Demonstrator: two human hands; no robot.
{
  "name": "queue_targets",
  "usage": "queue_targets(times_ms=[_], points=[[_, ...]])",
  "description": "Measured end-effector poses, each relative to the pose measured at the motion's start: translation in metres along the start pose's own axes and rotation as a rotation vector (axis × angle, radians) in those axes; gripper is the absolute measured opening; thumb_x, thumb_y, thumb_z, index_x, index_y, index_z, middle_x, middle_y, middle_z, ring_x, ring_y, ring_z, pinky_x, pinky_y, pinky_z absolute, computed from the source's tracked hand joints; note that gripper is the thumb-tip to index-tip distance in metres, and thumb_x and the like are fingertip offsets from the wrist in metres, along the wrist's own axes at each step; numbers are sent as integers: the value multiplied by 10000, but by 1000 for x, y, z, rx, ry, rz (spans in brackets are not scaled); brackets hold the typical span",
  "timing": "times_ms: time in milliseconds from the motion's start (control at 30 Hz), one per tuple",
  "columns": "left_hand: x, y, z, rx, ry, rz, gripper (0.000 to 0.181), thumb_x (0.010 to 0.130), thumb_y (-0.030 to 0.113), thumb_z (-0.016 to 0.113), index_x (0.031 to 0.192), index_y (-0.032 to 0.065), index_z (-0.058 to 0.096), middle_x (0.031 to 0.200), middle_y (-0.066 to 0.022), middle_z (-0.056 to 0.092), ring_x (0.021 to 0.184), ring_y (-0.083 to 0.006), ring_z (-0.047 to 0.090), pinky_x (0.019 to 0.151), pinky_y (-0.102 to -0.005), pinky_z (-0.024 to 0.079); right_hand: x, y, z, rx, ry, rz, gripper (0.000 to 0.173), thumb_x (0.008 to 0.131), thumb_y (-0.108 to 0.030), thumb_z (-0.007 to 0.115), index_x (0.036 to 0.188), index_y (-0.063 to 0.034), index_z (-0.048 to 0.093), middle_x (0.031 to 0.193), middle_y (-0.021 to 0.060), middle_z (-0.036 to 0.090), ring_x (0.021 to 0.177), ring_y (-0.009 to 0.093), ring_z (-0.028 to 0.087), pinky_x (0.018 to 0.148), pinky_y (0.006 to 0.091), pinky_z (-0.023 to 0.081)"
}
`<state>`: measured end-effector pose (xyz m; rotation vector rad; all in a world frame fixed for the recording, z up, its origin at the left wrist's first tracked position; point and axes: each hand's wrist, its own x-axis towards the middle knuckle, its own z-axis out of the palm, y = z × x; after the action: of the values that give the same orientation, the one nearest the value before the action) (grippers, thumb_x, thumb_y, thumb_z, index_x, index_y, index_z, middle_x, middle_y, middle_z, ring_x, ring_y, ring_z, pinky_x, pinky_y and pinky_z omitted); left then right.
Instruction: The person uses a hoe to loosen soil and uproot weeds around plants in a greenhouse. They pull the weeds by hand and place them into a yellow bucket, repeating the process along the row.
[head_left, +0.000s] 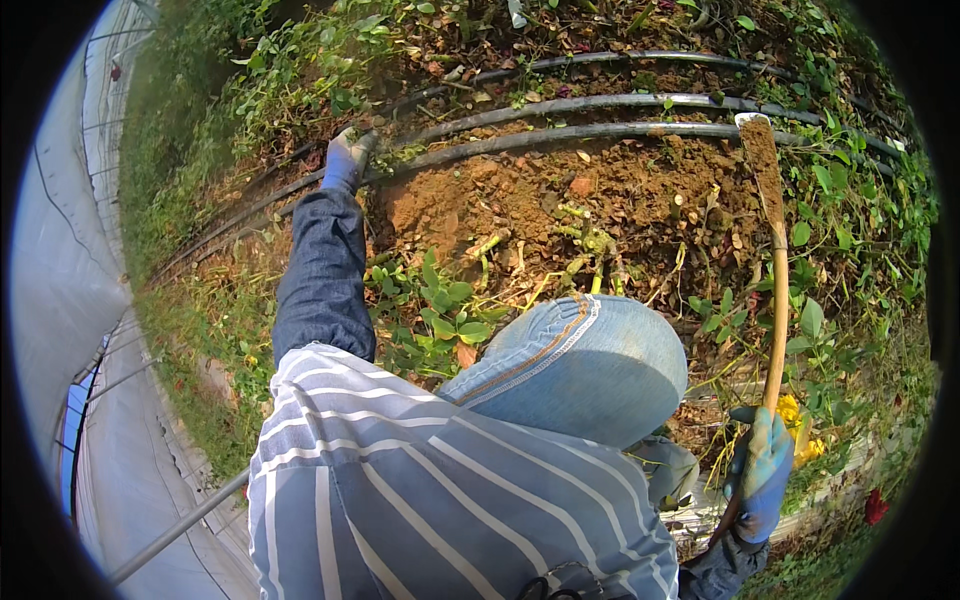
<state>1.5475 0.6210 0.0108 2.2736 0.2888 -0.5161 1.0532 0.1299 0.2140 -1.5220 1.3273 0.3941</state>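
Note:
My right hand (761, 469), in a blue work glove, grips the wooden handle (778, 322) of a long-handled digging tool. Its narrow metal blade (761, 165) is caked with brown soil and lies at the black irrigation pipes on the right. My left hand (349, 156), gloved too, reaches to the far left end of the dug soil, at the pipes. Green weeds show beside its fingers; whether it grips them I cannot tell. Between the hands lies loose reddish soil (480, 191) with cut woody plant stumps (592, 240).
Several black pipes (540, 137) run across the bed. Leafy plants (442, 307) grow near my bent knee, with denser greenery (187, 112) at the left. A metal pole (180, 534) and plastic sheeting (67, 217) stand left. Yellow flowers (801, 435) are beside my right hand.

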Motion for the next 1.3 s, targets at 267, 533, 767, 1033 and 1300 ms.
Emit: queue_targets(times_ms=[267,533,767,1033,1300], points=[[-17,106,117,974,-92,112,653,905,443,603,1364,-5,477,1312,-240,548,1236,-354,522,981,-413,461,-3,-22,8,-39,-49,15,283,1006,-278,494,957,-19,598,560,-28,410,377,70,376,352,270,285],[-15,111,113,-91,-334,244,548,901,386,658,1210,-58,574,1155,-173,645,1092,-259,595,893,-374,490,-7,-19,6,-18,-44,31,339,1005,-299,480,970,2,631,518,-18,410,363,84,393,350,265,304],[-41,179,189,861,-75,-3,731,852,628,574,1199,-13,626,1216,-205,629,1125,-344,611,957,-431,475,-11,-20,6,28,-89,21,330,995,-294,498,976,8,629,506,7,458,356,92,410,352,260,317],[-71,155,202,385,-460,572,513,847,369,694,1194,-1,616,1071,-209,683,995,-333,647,868,-398,487,-17,16,-3,-62,-8,-14,330,975,-304,539,962,6,651,594,-15,451,543,77,414,507,286,336],[-65,186,246,834,64,293,569,866,552,607,1041,11,633,1000,-224,679,963,-387,651,809,-447,515,-18,18,2,5,-17,31,319,967,-304,542,953,-2,645,633,-8,477,575,92,411,526,288,345]])
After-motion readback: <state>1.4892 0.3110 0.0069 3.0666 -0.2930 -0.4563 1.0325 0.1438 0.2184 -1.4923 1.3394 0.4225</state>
